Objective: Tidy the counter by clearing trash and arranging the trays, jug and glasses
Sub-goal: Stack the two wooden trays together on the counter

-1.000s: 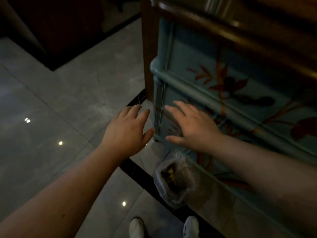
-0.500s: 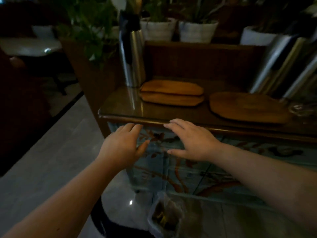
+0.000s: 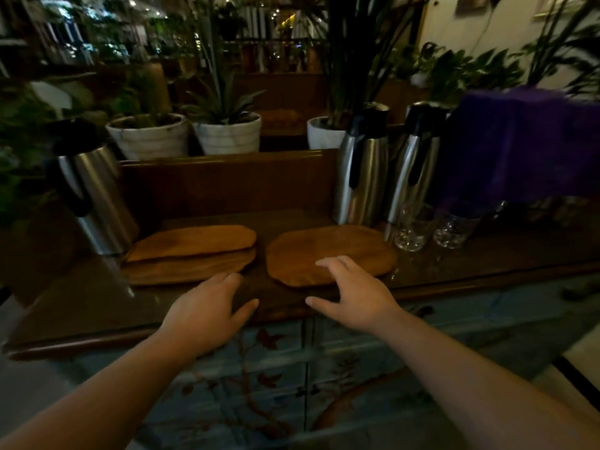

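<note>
2 bare forearms, no sleeves, left hand [image 3: 207, 306], right hand [image 3: 357, 298], ringless fingers

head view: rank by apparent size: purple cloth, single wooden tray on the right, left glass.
1. purple cloth, though its right end is cut off by the frame
2. single wooden tray
3. left glass, clearly smallest

purple cloth [image 3: 526, 141]: cut by right edge, hides things behind | background plants: blurred

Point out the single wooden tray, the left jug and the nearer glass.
Single wooden tray [image 3: 328, 251], head view, bare top.
Left jug [image 3: 97, 196], head view, steel body.
Nearer glass [image 3: 410, 230], head view, lower wall.
</note>
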